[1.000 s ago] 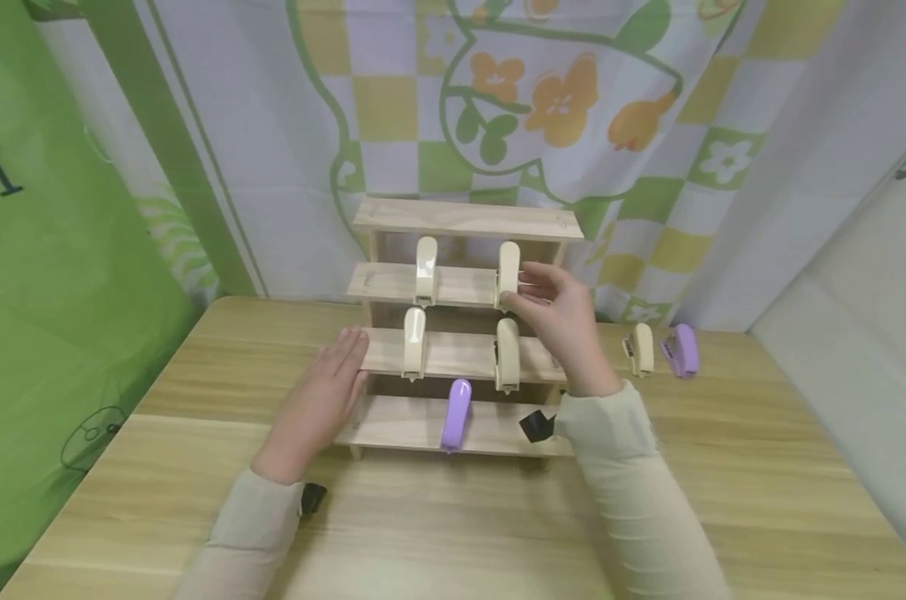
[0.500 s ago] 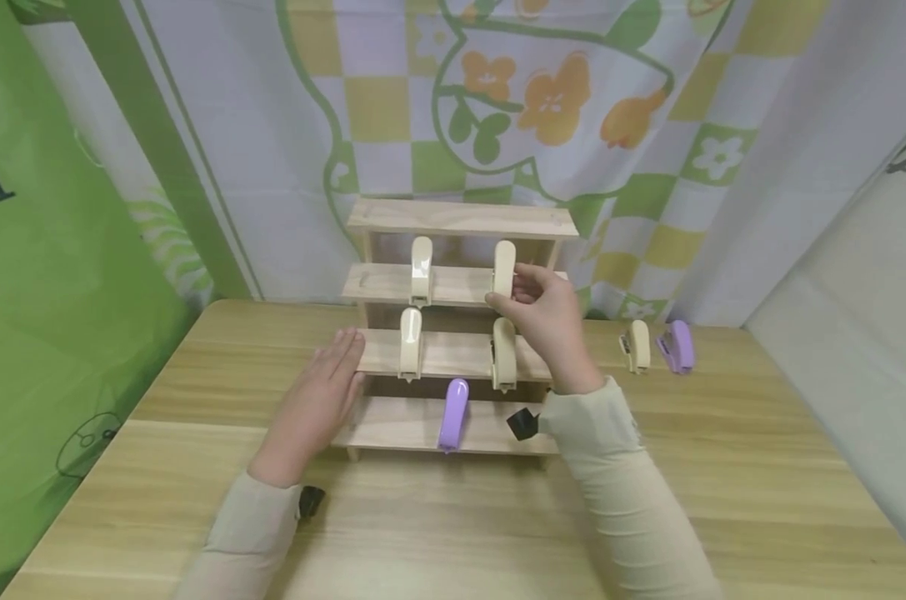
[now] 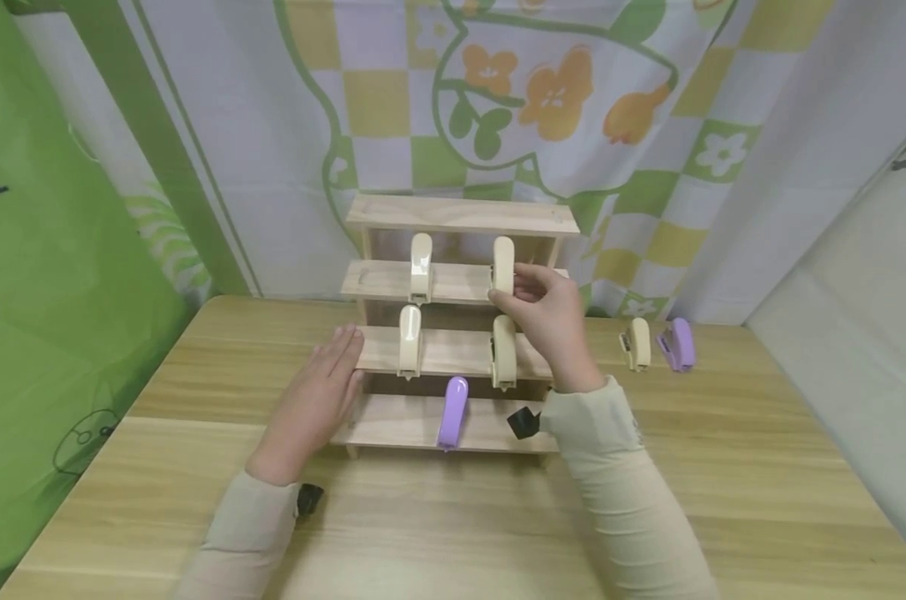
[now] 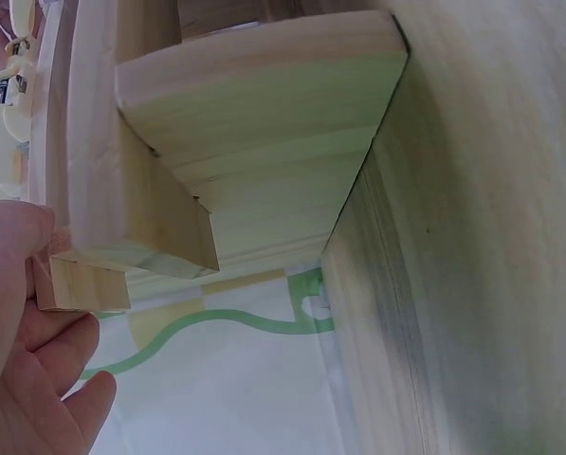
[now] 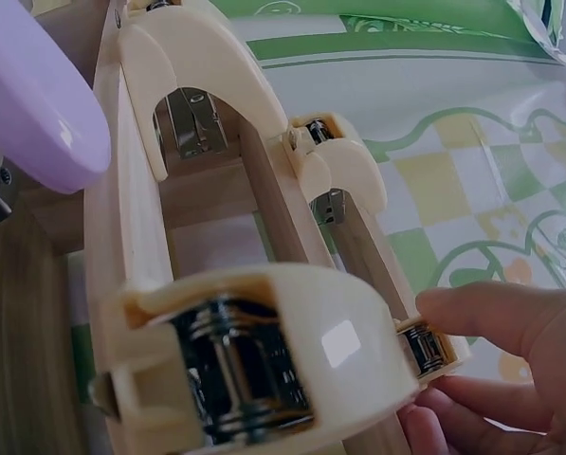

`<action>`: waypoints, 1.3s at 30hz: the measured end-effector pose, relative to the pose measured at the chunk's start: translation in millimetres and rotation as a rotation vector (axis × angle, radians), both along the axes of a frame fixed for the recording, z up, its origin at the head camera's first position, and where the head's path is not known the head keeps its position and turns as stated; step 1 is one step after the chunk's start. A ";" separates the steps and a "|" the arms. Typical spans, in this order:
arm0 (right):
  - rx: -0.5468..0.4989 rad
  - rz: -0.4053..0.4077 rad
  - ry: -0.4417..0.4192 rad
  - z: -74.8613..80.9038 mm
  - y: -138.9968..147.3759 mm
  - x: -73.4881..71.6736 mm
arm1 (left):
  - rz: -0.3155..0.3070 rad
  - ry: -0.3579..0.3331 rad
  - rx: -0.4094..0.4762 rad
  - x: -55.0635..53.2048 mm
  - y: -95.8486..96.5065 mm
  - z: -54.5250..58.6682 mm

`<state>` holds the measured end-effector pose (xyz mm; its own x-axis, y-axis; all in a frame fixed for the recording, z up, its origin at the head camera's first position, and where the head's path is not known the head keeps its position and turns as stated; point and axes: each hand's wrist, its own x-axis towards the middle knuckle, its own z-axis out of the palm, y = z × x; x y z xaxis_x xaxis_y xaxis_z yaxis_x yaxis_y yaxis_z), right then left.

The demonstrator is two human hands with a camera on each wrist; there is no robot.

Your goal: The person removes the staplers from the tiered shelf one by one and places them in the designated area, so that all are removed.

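Note:
In the head view, a stepped wooden rack (image 3: 463, 215) stands on the table. My right hand (image 3: 553, 321) holds a cream stapler (image 3: 503, 265) between thumb and fingers at the right of the second tier from the top. Left of it stands another cream stapler (image 3: 420, 267). One tier lower are a cream stapler (image 3: 410, 342) and a beige stapler (image 3: 504, 352). A purple stapler (image 3: 453, 412) sits on the lowest tier. My left hand (image 3: 310, 396) grips the rack's left end; in the left wrist view, the board end (image 4: 88, 284) lies between thumb and fingers.
On the wooden table (image 3: 730, 467), right of the rack, stand a cream stapler (image 3: 637, 343) and a purple stapler (image 3: 678, 344). A patterned curtain (image 3: 558, 100) hangs close behind the rack. A thin dark cable loop (image 3: 77, 437) shows at the table's left edge.
My right hand has shifted slightly left together with the stapler at its fingers, mostly before the half-second frame. The whole head view has drifted a little. My left hand keeps its place on the rack.

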<state>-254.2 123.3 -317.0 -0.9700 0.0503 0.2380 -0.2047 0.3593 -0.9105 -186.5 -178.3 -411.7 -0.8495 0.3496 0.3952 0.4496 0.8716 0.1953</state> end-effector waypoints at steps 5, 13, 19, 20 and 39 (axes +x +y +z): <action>-0.014 -0.002 0.033 -4.2 4.0 -0.5 | -0.004 0.006 0.005 -0.4 0.0 0.1; -0.044 0.016 0.088 -8.3 7.7 2.1 | -0.011 0.037 0.012 -0.8 -1.7 -2.8; -0.070 0.011 0.118 -11.1 11.9 3.4 | -0.015 0.048 0.017 -1.6 -1.6 -3.3; -0.079 0.012 0.122 -11.7 12.7 3.7 | -0.013 0.045 0.017 -1.7 -1.5 -3.3; -0.177 -0.058 0.124 -18.8 41.7 18.6 | 0.004 0.014 0.008 -0.4 -0.2 -2.0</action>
<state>-235.6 165.0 -335.8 -0.9281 0.1569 0.3375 -0.3025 0.2106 -0.9296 -186.9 -178.4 -413.7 -0.8450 0.3429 0.4103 0.4490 0.8718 0.1962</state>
